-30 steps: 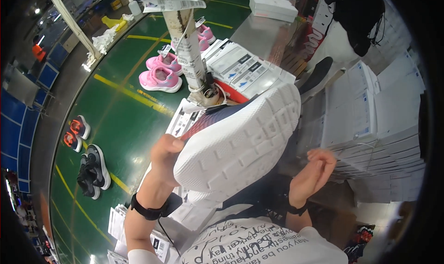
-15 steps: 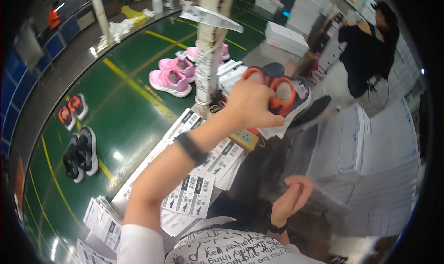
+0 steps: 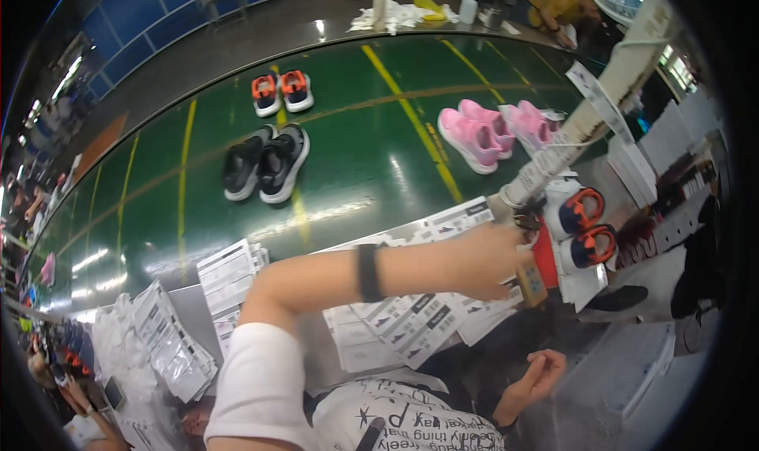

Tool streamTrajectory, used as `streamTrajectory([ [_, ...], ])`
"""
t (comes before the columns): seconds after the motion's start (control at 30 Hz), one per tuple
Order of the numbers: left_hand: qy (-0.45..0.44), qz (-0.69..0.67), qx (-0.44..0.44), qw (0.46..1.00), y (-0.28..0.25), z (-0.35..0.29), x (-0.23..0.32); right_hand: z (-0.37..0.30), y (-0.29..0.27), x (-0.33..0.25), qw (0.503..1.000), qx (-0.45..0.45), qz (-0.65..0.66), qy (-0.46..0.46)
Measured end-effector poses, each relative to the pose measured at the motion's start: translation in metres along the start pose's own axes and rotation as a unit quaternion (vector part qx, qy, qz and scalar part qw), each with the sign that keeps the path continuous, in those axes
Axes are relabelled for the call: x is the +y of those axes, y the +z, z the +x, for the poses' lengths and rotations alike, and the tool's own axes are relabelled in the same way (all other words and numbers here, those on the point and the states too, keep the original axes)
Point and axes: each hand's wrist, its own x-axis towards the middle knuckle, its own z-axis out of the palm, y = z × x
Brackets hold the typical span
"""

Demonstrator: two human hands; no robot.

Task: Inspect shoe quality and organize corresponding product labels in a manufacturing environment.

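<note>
My left hand (image 3: 486, 263), with a dark band on its wrist, reaches across sheets of printed labels (image 3: 415, 328). Motion blurs its fingers, and I cannot see whether they hold anything. Just right of it, apart from the hand, a small pair of navy shoes with orange collars (image 3: 594, 247) sits on white papers. My right hand (image 3: 539, 376) hovers low at the right, beside my body; its fingers curl toward the thumb with nothing visible in them. A yellowish socket block (image 3: 532, 285) lies right by my left hand.
Across the green conveyor belt (image 3: 356, 166) stand black shoes (image 3: 286, 165), orange-and-navy shoes (image 3: 296, 92) and pink shoes (image 3: 474, 139). A white post (image 3: 545, 170) rises by the belt's near edge. Stacked white boxes (image 3: 609, 372) are at lower right. Paper bundles (image 3: 170, 344) lie at left.
My view has swung left, so the belt fills more of it. My left hand has come off the orange-collared shoes and back over the label sheets. My right hand remains low, fingers curled.
</note>
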Motion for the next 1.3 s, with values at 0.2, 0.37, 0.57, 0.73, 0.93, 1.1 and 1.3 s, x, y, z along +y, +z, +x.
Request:
streamTrajectory([
  [0.2,-0.527,0.25,0.16,0.796,-0.029,-0.215,-0.163,0.015,0.061,-0.02,0.967,-0.251,-0.034,-0.013],
  [0.37,-0.653,0.138,0.099,0.738,-0.023,-0.285,-0.233,0.032,0.146,-0.038,0.878,-0.462,-0.025,-0.122],
  [0.57,-0.584,0.252,0.176,0.751,-0.033,-0.386,-0.225,0.07,0.281,-0.04,0.788,-0.585,-0.054,-0.187],
  [0.73,-0.753,0.157,0.135,0.624,-0.035,-0.497,-0.215,0.112,0.469,-0.027,0.796,-0.536,-0.096,-0.265],
  [0.93,-0.763,0.07,0.164,0.622,-0.012,-0.54,-0.218,0.105,0.655,-0.045,0.751,-0.446,-0.263,-0.409],
  [1.1,-0.797,0.087,0.153,0.578,-0.007,-0.511,-0.225,0.089,0.739,-0.073,0.676,-0.563,-0.34,-0.333],
  [1.3,-0.787,0.098,0.182,0.581,-0.021,-0.5,-0.24,0.1,0.714,-0.052,0.728,-0.516,-0.307,-0.33],
])
